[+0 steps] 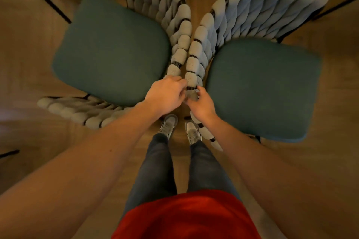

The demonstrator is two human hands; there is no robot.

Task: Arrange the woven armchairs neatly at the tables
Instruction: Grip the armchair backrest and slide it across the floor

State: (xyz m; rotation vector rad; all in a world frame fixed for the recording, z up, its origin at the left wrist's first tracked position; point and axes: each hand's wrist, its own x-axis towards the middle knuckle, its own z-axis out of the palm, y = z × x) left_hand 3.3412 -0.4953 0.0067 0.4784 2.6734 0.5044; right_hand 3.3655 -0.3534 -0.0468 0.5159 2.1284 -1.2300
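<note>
Two woven armchairs stand side by side below me, their pale braided rims touching in the middle. The left armchair [110, 50] has a teal seat cushion, and so does the right armchair [264, 87]. My left hand [165, 93] grips the near end of the left chair's rim. My right hand [200, 103] grips the right chair's rim, fingers curled round the rope. I stand between the two chairs, my feet on the floor under the hands.
The wooden floor [29, 48] lies all around. Dark table or chair legs [56, 6] show at the upper left, and more dark legs [338, 4] at the upper right. My shoes [169, 124] stand close to the chair frames.
</note>
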